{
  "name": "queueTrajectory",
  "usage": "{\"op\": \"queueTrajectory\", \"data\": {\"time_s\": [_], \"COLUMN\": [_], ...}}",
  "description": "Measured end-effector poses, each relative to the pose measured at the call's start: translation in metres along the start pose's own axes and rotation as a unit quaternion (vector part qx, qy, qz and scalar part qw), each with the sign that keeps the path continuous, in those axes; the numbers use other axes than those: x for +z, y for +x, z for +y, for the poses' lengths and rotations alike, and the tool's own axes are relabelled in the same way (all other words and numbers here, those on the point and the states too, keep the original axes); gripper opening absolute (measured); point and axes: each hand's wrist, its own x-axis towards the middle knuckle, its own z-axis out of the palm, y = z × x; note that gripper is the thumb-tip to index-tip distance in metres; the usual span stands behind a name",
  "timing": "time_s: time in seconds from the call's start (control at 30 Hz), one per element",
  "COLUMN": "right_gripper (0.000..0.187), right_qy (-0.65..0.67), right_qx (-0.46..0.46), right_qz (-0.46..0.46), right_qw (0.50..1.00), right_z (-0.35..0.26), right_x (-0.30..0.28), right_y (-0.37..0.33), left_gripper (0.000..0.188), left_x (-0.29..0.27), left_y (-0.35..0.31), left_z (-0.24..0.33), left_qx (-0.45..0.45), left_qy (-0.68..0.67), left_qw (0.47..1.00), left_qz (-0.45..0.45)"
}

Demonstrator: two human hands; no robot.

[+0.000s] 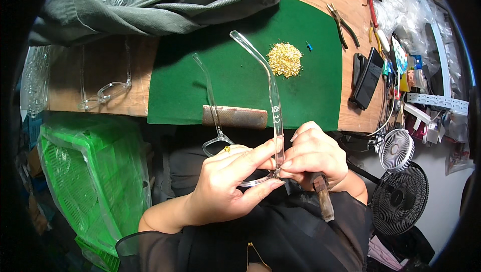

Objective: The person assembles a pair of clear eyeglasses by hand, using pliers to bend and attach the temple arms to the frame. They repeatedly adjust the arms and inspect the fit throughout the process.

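Note:
A clear plastic eyeglass frame (277, 116) is held near my lap, its two temples pointing away toward the table. My left hand (225, 182) grips the front rim, with thumb and forefinger beside the right hinge. My right hand (315, 157) is closed around a hand tool (324, 204) with a dark, worn brown handle. Its fingertips meet the frame at that hinge, and the tool's working end is hidden by them. Beyond the frame, a pile of tiny gold and silver pieces (285, 60) lies on the green mat (185, 96). A worn brown block (245, 117) sits at the mat's near edge.
Another clear frame (114, 89) stands on the table's left. Grey cloth (165, 11) borders many clear frames at the back. Pliers (343, 25), a phone (368, 79) and a blue pin (309, 46) lie right. A green crate (95, 172) and fans (400, 197) flank me.

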Motion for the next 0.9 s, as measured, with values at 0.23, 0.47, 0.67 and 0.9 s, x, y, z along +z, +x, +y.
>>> {"op": "queueTrajectory", "data": {"time_s": [0.23,0.47,0.67,0.9], "right_gripper": [0.022,0.020,0.016,0.017], "right_qy": [-0.020,0.150,0.101,0.086], "right_qx": [-0.011,0.086,0.077,0.072], "right_qz": [-0.004,0.031,0.028,0.026], "right_qw": [1.000,0.984,0.992,0.993], "right_z": [-0.001,0.000,-0.001,-0.002], "right_x": [0.001,0.009,0.012,0.013], "right_y": [0.000,0.000,0.000,-0.005], "left_gripper": [0.056,0.053,0.051,0.056], "left_x": [-0.002,-0.001,0.003,0.001], "left_y": [0.000,-0.001,-0.004,-0.005], "left_z": [-0.002,-0.002,-0.005,-0.003], "left_qx": [-0.007,0.011,0.052,0.055], "left_qy": [-0.015,-0.001,0.076,0.069], "left_qw": [1.000,1.000,0.995,0.996], "left_qz": [-0.023,0.012,0.039,0.025]}}
